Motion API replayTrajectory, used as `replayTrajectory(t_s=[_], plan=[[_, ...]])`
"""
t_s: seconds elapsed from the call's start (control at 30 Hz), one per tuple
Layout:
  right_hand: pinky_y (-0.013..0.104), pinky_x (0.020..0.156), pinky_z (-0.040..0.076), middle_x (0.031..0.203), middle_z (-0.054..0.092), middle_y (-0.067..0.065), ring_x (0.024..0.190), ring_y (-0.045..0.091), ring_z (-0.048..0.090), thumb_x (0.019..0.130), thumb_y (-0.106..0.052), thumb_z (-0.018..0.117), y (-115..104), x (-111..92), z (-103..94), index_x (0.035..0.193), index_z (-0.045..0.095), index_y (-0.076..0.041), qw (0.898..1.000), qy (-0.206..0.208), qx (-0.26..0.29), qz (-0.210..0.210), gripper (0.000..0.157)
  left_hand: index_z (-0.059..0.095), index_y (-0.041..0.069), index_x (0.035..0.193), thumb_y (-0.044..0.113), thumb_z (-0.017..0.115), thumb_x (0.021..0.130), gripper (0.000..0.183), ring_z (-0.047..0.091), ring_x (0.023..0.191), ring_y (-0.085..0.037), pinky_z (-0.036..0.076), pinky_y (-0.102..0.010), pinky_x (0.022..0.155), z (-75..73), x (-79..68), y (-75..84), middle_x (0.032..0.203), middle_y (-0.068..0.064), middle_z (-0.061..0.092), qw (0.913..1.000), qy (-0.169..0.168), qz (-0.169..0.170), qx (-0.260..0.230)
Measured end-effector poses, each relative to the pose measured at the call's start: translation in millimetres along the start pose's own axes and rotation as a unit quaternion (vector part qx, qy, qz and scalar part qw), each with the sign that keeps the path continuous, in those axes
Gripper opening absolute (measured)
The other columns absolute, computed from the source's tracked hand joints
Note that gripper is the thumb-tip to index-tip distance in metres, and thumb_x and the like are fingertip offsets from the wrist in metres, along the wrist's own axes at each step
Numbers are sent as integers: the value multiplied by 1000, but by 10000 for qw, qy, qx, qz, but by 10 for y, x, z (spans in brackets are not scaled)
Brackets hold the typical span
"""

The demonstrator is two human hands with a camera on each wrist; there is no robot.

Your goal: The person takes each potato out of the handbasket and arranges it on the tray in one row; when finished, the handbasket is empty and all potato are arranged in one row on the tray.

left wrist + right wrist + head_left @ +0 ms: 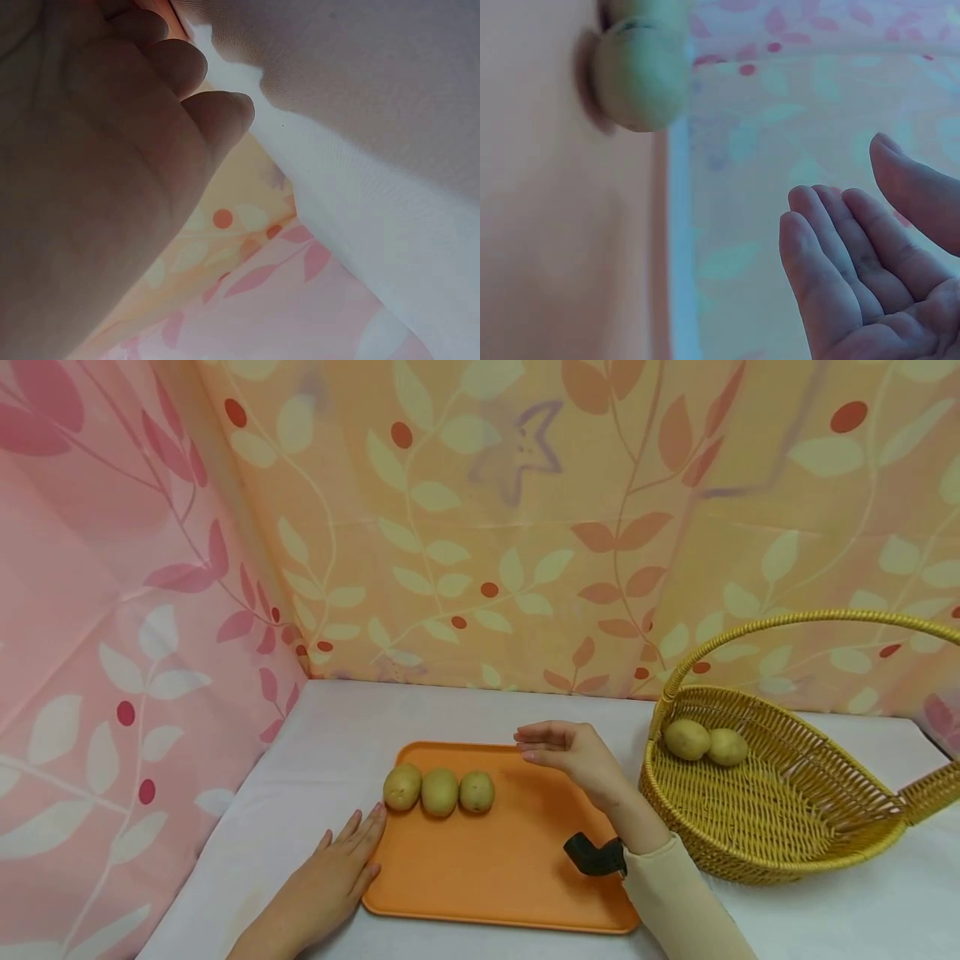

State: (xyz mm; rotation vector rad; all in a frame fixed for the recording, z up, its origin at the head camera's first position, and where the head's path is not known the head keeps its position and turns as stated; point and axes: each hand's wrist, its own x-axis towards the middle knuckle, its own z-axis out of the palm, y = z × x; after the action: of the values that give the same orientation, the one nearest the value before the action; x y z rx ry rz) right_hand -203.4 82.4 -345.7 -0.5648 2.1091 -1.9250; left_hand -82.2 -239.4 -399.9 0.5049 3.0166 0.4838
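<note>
Three potatoes (439,792) sit in a row on the upper left of an orange tray (495,877). The left hand (330,872) lies with extended fingers along the tray's left edge, its fingertips just below the leftmost potato (402,787). Over the tray's upper right, the right hand (566,752) is raised, palm turned toward the potatoes and holding nothing. In the right wrist view its fingers (817,277) are loosely extended, with thumb apart, and a potato (641,75) shows beyond. The left wrist view shows the left hand (97,142) from the side, partly dark.
A yellow wicker basket (750,852) with a tall handle stands right of the tray, two potatoes (707,742) at its back left. A black strap piece (596,855) juts from the right wrist. Patterned cloth (450,527) hangs behind and at the left of the white table (337,718).
</note>
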Motion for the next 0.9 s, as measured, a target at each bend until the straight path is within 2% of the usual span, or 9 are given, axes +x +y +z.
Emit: replayTrajectory(t_s=[0.17, 0.33, 0.5, 0.67, 0.9], plan=[[31, 87, 51, 119, 61, 24, 107, 28, 62, 86, 2, 65, -142, -49, -117, 121, 56, 13, 9994, 130, -57, -330, 38, 33, 2, 146, 22, 54, 96, 58, 29, 137, -34, 25, -62, 103, -22, -9, 10, 149, -12, 34, 10000, 9, -20, -47], [29, 87, 51, 114, 66, 9, 103, 16, 64, 86, 3, 64, -300, -120, -252, 123, 53, 15, 9979, 274, -57, -591, 40, 33, 1, 145, 21, 55, 96, 58, 29, 136, -35, 26, -62, 103, -19, -13, 3, 149, -13, 34, 10000, 34, -2, -13], [27, 88, 50, 109, 69, 1, 102, 15, 65, 86, 2, 65, -423, -213, -385, 123, 56, 11, 9956, 531, 42, -765, 39, 33, 1, 145, 21, 54, 96, 58, 30, 136, -36, 26, -63, 102, -17, -13, -8, 149, -13, 34, 10000, 11, -10, -21], [27, 89, 49, 110, 69, 6, 102, 17, 65, 85, 4, 66, -501, -301, -513, 121, 59, 9, 9920, 761, 245, -979, 37, 33, 1, 145, 21, 54, 96, 58, 30, 136, -36, 26, -63, 102, -20, -11, -9, 149, -13, 34, 10000, 22, 1, 2], [21, 88, 48, 108, 70, 4, 102, 15, 65, 86, 9, 61, -562, -452, -723, 120, 60, 8, 9854, 1013, 523, -1267, 34, 33, 1, 146, 21, 54, 96, 58, 29, 136, -36, 25, -63, 103, -11, -7, 1, 149, -13, 34, 10000, -6, 16, -52]])
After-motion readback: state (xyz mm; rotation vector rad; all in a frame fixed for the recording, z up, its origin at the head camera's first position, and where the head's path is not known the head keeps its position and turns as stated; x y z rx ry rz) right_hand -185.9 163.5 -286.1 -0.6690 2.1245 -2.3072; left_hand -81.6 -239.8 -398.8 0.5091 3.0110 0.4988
